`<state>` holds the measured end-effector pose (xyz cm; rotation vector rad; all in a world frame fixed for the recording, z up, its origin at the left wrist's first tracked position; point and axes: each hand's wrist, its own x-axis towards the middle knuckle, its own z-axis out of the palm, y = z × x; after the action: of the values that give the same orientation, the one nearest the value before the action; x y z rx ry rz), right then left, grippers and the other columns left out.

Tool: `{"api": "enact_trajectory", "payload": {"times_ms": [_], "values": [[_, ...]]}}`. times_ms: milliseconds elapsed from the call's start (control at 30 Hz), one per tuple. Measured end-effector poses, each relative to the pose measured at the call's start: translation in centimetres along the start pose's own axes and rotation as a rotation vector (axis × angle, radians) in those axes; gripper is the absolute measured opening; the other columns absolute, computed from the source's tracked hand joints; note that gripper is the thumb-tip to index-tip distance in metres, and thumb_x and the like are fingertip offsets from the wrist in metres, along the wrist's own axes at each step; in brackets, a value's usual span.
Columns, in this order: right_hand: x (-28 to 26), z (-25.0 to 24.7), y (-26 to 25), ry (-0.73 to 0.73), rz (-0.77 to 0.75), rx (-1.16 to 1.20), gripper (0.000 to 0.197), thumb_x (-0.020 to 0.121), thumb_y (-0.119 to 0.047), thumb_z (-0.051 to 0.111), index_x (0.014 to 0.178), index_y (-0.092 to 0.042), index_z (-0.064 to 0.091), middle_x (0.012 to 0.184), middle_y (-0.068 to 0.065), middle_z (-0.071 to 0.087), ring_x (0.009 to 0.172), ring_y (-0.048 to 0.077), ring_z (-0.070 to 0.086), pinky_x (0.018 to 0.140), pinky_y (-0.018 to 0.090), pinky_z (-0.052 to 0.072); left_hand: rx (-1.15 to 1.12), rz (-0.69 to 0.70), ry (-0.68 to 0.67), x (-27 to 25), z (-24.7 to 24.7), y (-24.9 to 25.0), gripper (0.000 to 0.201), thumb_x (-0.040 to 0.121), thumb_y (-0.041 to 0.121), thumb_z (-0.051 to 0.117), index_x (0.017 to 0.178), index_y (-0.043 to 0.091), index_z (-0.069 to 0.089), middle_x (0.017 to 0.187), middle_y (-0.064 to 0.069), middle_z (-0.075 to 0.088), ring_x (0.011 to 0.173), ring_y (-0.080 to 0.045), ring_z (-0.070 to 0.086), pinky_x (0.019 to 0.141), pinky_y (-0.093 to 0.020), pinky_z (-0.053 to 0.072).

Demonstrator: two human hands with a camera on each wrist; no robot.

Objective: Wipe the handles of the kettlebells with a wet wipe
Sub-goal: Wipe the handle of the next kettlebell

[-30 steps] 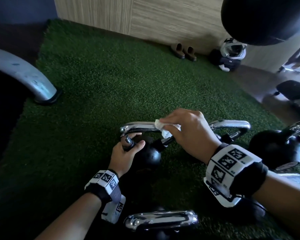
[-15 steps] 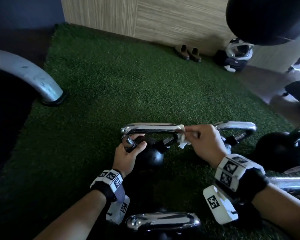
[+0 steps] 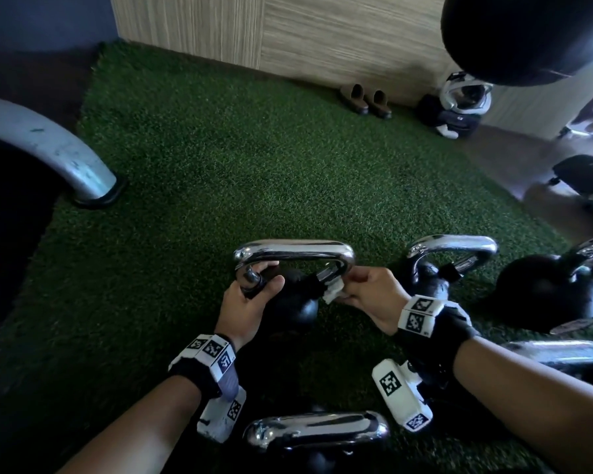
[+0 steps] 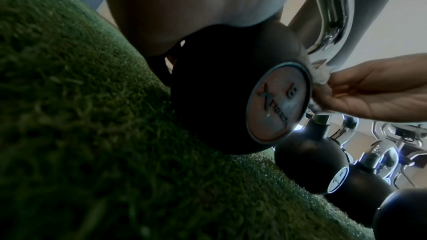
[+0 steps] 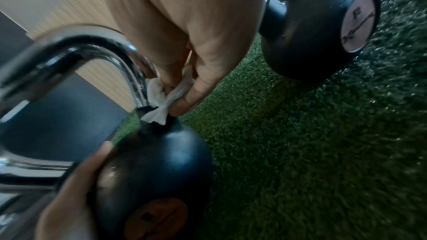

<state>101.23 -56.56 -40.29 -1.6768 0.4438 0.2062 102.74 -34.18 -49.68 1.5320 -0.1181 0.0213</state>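
A black kettlebell [image 3: 293,307] with a chrome handle [image 3: 295,249] stands on green turf in the middle of the head view. My left hand [image 3: 254,292] grips the left leg of that handle, near the ball. My right hand [image 3: 367,292] pinches a white wet wipe [image 3: 332,291] against the lower right leg of the handle, just above the ball. In the right wrist view the wet wipe [image 5: 159,98] is bunched between my fingers and the chrome handle [image 5: 129,65]. The left wrist view shows the kettlebell [image 4: 231,98] and its grey label from the side.
Another kettlebell [image 3: 435,268] stands just right of my right hand, a larger one [image 3: 548,292] further right. A chrome handle [image 3: 317,429] lies near my wrists. A grey machine leg [image 3: 48,148] is at left. Shoes [image 3: 365,99] and a helmet [image 3: 463,94] sit by the wall.
My right hand slid the wipe from the top bar of the handle, around the right bend and down the right leg. The left hand kept its grip.
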Motion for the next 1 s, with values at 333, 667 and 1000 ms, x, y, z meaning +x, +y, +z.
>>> {"api": "enact_trajectory", "payload": {"times_ms": [333, 667, 1000], "values": [[-2.4, -3.1, -3.1, 0.245, -0.207, -0.108, 0.018, 0.090, -0.005, 0.074, 0.106, -0.012, 0.075, 0.103, 0.006, 0.077, 0.088, 0.018, 0.077, 0.080, 0.034, 0.064, -0.113, -0.296, -0.264, 0.1, -4.7, 4.6, 0.049, 0.076, 0.008, 0.073, 0.122, 0.021, 0.068, 0.111, 0.006, 0.077, 0.114, -0.016, 0.067, 0.101, -0.027, 0.049], [-6.3, 1.1, -10.4, 0.118, -0.725, -0.223, 0.021, 0.080, -0.015, 0.086, 0.087, -0.034, 0.081, 0.093, -0.007, 0.080, 0.089, 0.015, 0.077, 0.084, 0.033, 0.060, -0.071, 0.017, -0.106, -0.2, -4.8, 17.8, 0.027, 0.102, 0.033, 0.057, 0.116, 0.018, 0.075, 0.106, -0.005, 0.080, 0.100, -0.020, 0.077, 0.087, -0.032, 0.061], [-7.1, 4.6, -10.9, 0.077, -0.887, -0.386, 0.012, 0.076, -0.011, 0.089, 0.081, -0.016, 0.079, 0.078, -0.006, 0.077, 0.071, 0.001, 0.072, 0.068, 0.018, 0.058, -0.395, -0.172, -0.261, -0.7, -2.1, 18.0, 0.034, 0.093, 0.027, 0.062, 0.117, 0.007, 0.073, 0.110, -0.011, 0.079, 0.102, -0.016, 0.076, 0.086, -0.022, 0.059]]}}
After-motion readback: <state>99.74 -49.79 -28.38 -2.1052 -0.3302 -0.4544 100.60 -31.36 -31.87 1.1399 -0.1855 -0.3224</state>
